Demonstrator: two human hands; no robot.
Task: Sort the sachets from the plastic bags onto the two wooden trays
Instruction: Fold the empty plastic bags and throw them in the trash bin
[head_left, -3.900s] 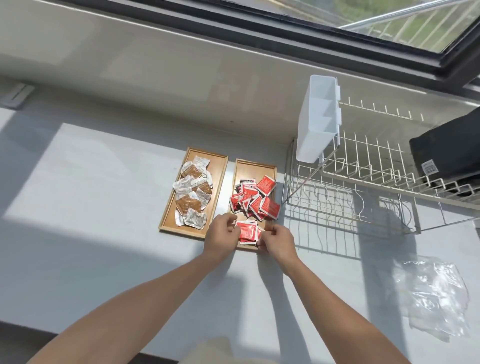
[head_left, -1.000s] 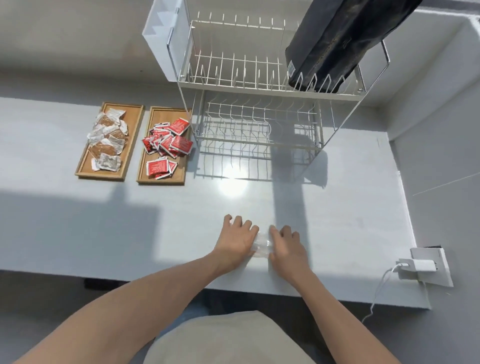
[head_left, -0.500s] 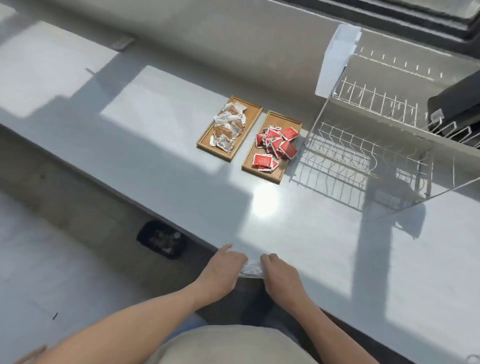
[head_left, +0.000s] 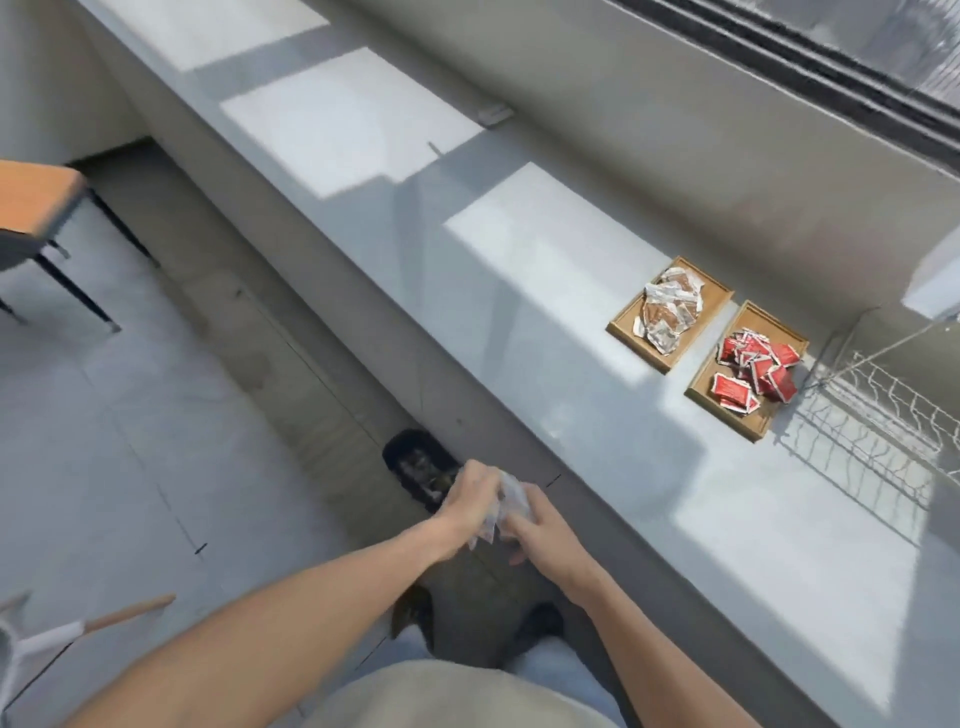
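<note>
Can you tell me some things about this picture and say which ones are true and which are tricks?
1. The red sachets lie on a wooden tray. True.
2. Both trays stand on the floor. False: they stand side by side on the grey counter.
3. The left hand and right hand hold a crumpled plastic bag together. True.
4. The hands are over the trays. False: they are off the counter's edge, above a dark bin on the floor.
5. The other tray holds pale and brown sachets. True.

No text can be read; the print on the red sachets (head_left: 756, 364) is too blurred.
</note>
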